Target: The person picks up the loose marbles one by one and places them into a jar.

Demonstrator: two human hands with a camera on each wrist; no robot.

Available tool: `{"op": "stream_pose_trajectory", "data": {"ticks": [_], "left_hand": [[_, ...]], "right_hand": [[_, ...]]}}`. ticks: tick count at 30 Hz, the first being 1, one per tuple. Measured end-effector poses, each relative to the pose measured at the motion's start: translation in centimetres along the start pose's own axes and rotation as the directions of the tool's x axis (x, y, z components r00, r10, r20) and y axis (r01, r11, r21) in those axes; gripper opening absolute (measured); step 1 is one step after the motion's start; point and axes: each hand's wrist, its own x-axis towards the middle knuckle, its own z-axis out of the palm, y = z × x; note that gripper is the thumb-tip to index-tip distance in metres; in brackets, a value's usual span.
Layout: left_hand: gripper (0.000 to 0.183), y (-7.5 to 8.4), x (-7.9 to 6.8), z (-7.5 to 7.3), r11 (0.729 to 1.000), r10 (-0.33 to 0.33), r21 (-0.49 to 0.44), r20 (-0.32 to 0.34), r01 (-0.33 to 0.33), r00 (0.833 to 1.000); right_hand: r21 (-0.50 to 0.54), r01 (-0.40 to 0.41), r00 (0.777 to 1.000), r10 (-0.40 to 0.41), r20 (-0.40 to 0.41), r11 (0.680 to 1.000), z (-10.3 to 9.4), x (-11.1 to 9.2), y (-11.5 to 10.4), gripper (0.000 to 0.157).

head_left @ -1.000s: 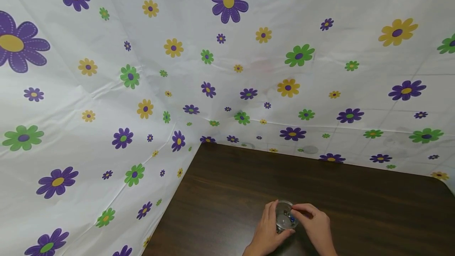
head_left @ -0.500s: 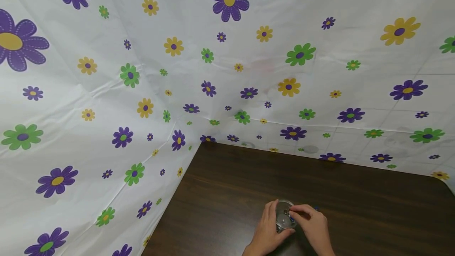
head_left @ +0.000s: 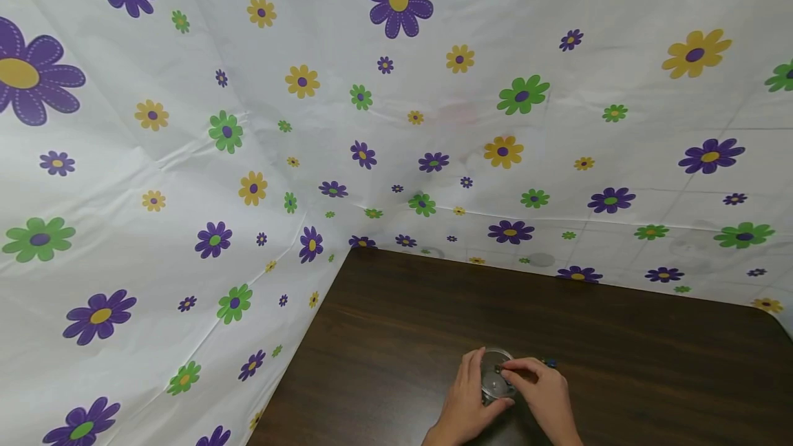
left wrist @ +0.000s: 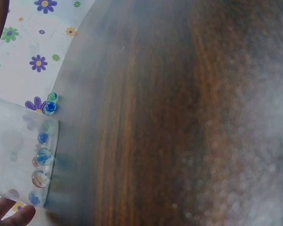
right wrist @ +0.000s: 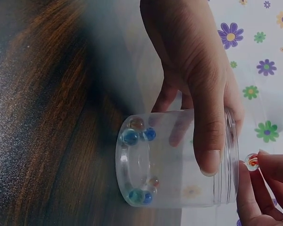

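Observation:
My left hand grips a clear plastic jar that stands upright on the table, fingers round one side and thumb on the other. Several glass marbles lie on the jar's bottom, blue, teal and brownish. Over the jar's open rim, my right hand pinches a clear marble with an orange-red swirl between thumb and fingertip. Part of the right hand lies outside the right wrist view.
Behind the jar, blue and green marbles lie loose on the dark wood table. A white flowered sheet hangs along the table's back and left edges.
My right hand has shifted slightly left over the jar's mouth. The loose marbles on the table, hidden behind it before, now show. My left hand and the jar have stayed put.

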Motion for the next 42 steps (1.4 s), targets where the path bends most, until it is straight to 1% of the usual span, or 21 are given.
{"op": "stream_pose_trajectory", "data": {"ticks": [5, 12, 21, 26, 33, 37, 42], "left_hand": [[0.085, -0.01, -0.01, 0.0, 1.0, -0.003, -0.001, 0.003, 0.003, 1.0], [0.085, -0.09, -0.1, 0.08, 1.0, -0.008, -0.007, 0.007, 0.008, 1.0], [0.085, -0.15, -0.09, 0.06, 1.0, -0.008, -0.021, 0.014, 0.008, 1.0], [0.085, -0.14, -0.13, 0.08, 1.0, -0.004, -0.012, 0.008, 0.004, 1.0], [0.085, -0.06, -0.21, 0.1, 1.0, -0.019, -0.022, 0.02, 0.019, 1.0], [0.085, -0.1, -0.19, 0.15, 1.0, -0.016, -0.006, 0.008, 0.016, 1.0], [0.085, -0.13, -0.18, 0.23, 1.0, -0.011, 0.007, -0.002, 0.011, 1.0]], "right_hand": [[-0.016, 0.015, 1.0, -0.015, 0.005, 1.0, -0.01, 0.03, 0.09, 0.01], [-0.01, 0.045, 0.999, -0.045, -0.006, 0.999, 0.16, -0.05, 0.17, 0.01], [-0.025, -0.01, 1.0, 0.011, 0.01, 1.0, 0.05, 0.02, 0.01, 0.01], [-0.024, -0.017, 1.0, 0.018, 0.011, 1.0, 0.06, 0.04, 0.01, 0.009], [-0.023, -0.036, 0.999, 0.036, 0.011, 0.999, 0.06, 0.0, 0.06, 0.011], [-0.03, -0.025, 1.0, 0.025, -0.011, 0.999, 0.12, -0.01, 0.1, 0.011], [0.015, -0.01, 0.997, 0.011, -0.081, 1.0, 0.05, -0.05, 0.26, 0.012]]}}
